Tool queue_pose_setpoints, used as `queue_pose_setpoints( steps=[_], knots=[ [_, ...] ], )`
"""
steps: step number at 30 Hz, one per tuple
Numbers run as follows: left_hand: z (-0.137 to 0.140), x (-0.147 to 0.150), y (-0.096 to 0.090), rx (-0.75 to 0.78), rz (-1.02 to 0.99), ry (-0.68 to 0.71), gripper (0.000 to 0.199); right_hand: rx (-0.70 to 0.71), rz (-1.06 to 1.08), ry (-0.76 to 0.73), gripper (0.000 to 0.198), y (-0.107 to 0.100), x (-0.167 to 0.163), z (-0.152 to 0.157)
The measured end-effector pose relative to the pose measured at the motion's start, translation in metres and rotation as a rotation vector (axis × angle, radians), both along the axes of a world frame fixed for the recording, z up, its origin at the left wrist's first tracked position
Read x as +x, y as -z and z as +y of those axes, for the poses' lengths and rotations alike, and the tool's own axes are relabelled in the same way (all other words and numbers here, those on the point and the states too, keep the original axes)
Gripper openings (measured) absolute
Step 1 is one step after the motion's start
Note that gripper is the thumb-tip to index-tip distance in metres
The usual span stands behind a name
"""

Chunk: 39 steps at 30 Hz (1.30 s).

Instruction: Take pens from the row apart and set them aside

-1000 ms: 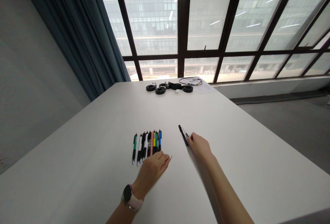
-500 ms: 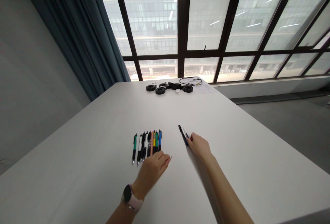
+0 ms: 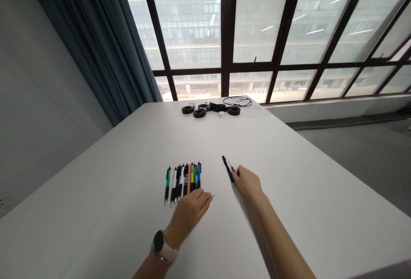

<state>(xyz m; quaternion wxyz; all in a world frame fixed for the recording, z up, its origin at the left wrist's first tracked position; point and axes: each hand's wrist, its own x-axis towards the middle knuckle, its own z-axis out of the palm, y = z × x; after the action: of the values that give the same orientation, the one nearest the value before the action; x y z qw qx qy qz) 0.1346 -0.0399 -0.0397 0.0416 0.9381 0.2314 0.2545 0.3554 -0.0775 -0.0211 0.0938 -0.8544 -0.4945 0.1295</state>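
"Trouble on that bench (image 3: 128,163)?"

"The pen row (image 3: 186,179), just beyond the left grip (image 3: 193,205): a nudge could have scattered it. That grip was curled; on what, I couldn't tell."

"And the right grip (image 3: 249,184)?"

"Pinched around slim pens (image 3: 228,169) ahead; slackness risked rolling."

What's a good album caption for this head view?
Left hand by a row of slim multicoloured pens, right hand at a slender dark pen, on a white tabletop.
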Motion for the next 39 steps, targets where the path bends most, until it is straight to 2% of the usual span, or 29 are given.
queue_pose_setpoints(
  steps=[39],
  knots=[
    [0.0, 0.0008, 0.0009, -0.075, -0.025, -0.01, 0.01, 0.035, -0.02, 0.004, 0.026, 0.0069, 0.0005, 0.0017]
  ],
)
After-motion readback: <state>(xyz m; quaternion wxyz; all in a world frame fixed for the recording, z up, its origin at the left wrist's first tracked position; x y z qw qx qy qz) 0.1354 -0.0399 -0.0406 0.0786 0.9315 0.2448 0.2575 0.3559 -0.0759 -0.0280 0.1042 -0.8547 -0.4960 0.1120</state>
